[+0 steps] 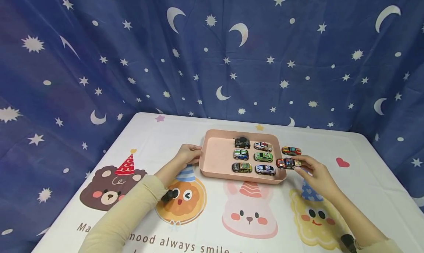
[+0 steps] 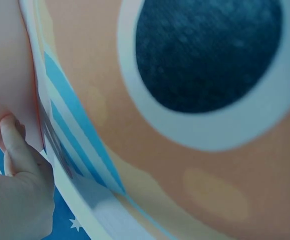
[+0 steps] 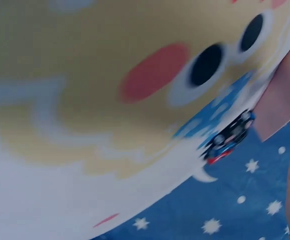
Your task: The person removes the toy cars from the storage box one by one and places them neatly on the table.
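Note:
A shallow pink tray (image 1: 216,153) lies on the table with several small toy cars in its right half, among them a green car (image 1: 263,157) and a black one (image 1: 242,143). My left hand (image 1: 187,154) grips the tray's left rim; in the left wrist view, the thumb (image 2: 16,135) presses the tray wall (image 2: 10,60). At the tray's right edge, my right hand (image 1: 314,171) pinches a dark multicoloured toy car (image 1: 287,163) by its right end. Just behind it, an orange-and-red toy car (image 1: 291,150) sits on the table outside the tray.
A white tablecloth (image 1: 185,129) with printed cartoon faces and lettering covers the table. Behind it hangs a blue curtain (image 1: 205,80) with moons and stars. Dark wrist devices (image 1: 169,195) are on both arms.

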Motion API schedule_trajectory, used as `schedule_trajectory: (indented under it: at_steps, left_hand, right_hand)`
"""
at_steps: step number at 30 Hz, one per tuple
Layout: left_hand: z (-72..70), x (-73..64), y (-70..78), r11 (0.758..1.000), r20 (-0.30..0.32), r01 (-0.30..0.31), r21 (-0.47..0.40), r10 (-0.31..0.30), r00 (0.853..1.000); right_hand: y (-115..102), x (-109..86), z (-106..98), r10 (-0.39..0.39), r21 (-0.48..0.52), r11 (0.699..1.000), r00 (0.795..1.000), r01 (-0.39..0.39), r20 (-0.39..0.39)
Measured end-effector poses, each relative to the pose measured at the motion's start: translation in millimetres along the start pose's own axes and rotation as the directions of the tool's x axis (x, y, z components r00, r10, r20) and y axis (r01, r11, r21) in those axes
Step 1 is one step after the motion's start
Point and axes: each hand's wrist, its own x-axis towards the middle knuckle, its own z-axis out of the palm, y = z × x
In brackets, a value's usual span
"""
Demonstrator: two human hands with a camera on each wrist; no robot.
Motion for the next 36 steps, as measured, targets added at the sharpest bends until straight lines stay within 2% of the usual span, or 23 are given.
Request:
schedule_trajectory:
  at_steps: [5, 10, 15, 22, 30, 36]
  left_hand:
    - [-1.0, -0.9, 0.7, 1.000, -0.012, -0.004, 0.001, 0.004, 1.000]
    - [-2.5, -1.4, -0.5, 1.000, -0.020, 0.000, 0.003, 0.000, 1.000]
    - [-2.7, -0.6, -1.1, 1.000, -0.016, 0.004, 0.006, -0.004, 1.000]
    - [1.5, -1.8, 4.1, 1.000, -0.006, -0.008, 0.013, 0.008, 1.000]
    - [2.0, -1.0, 1.3, 1.000, -0.005, -0.010, 0.026, 0.010, 1.000]
    - [0.8, 0.9, 1.0, 1.000, -0.002, -0.008, 0.027, 0.008, 1.000]
  right_hand:
    - [12.7, -7.7, -16.0, 0.050, -0.020, 0.999, 0.999, -0.050, -0.002]
    - [27.8, -16.4, -22.2, 0.071, -0.065, 0.995, 0.997, -0.072, -0.007]
    - [38.3, -19.3, -20.1, 0.127, -0.105, 0.987, 0.991, -0.122, 0.042]
    - [42.2, -13.4, -9.5, 0.218, -0.189, 0.963, 0.968, -0.191, 0.128]
    - [42.7, -12.3, -6.3, 0.214, -0.213, 0.961, 0.963, -0.178, 0.163]
    - [41.5, -10.2, -9.2, 0.199, -0.317, 0.940, 0.956, -0.125, 0.214]
